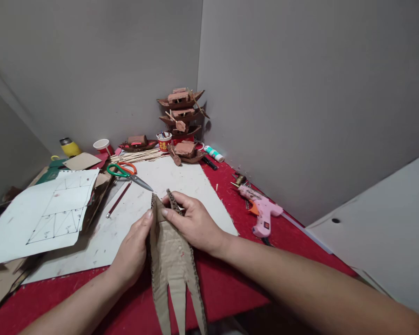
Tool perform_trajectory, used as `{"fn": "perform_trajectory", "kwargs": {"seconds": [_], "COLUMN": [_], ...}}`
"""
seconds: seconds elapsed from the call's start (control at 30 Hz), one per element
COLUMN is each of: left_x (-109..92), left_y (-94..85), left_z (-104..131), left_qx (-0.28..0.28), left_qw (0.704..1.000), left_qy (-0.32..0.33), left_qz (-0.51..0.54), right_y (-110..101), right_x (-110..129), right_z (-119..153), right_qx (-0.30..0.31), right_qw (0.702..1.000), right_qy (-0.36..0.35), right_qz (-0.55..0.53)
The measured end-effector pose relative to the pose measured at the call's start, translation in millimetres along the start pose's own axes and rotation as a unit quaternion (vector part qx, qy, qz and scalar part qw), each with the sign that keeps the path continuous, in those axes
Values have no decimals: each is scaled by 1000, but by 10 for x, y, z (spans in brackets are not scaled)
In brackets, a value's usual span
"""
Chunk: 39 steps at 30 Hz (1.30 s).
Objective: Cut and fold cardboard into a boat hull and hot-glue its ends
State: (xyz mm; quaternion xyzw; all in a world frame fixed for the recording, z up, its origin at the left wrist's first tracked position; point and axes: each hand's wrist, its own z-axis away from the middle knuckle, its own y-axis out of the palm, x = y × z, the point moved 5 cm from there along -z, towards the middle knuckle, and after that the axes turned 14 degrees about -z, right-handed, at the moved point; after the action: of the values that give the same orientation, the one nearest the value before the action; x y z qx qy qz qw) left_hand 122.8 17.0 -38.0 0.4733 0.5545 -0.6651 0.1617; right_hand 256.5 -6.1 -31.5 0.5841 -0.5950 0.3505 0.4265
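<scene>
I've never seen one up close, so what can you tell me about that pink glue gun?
The pink glue gun has an orange trigger, a dark-and-red switch low on its handle, and brownish smudges along its barrel. It lies on its side on the red table covering, nozzle pointing away from the person, with a dark cord at its base. Neither hand touches it.

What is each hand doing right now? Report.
Left hand: closed on the cardboard piece, at its left edge.
Right hand: closed on the same piece, near its top.
</scene>
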Motion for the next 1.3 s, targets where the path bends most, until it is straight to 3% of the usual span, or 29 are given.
{"fn": "perform_trajectory", "kwargs": {"seconds": [0.23, 0.5, 0.63, 0.73, 0.83, 0.97, 1.1, 1.3], "left_x": [-118, -56, 36, 26, -36, -28, 25, -33], "left_y": [9, 38, 21, 49, 66, 54, 54, 76], "left_z": [20, 38, 51, 58, 77, 94, 97, 121], "left_qx": [-9, 0, -17, 2, 15, -2, -12, 10], "left_qw": [999, 999, 999, 998, 994, 993, 990, 978], "left_qy": [41, 22, -31, -15, 20, 0, -5, 50], "left_qz": [-5, 44, 25, 55, 102, 122, 142, 202], "right_y": [44, 36, 52, 45, -14, -59, -33, -20], "right_x": [85, 68, 48, 67, 121, 145, 136, 141], "right_z": [23, 28, -22, -31, -3, 51, 81, 106], "right_qx": [20, 21, 61, 86, 51, -1, -8, -10], "right_qw": [992, 994, 997, 995, 994, 985, 980, 978], "right_qy": [-109, -92, -41, -28, -65, -88, -111, -135], "right_qz": [61, 56, -31, -30, 66, 151, 166, 160]}}
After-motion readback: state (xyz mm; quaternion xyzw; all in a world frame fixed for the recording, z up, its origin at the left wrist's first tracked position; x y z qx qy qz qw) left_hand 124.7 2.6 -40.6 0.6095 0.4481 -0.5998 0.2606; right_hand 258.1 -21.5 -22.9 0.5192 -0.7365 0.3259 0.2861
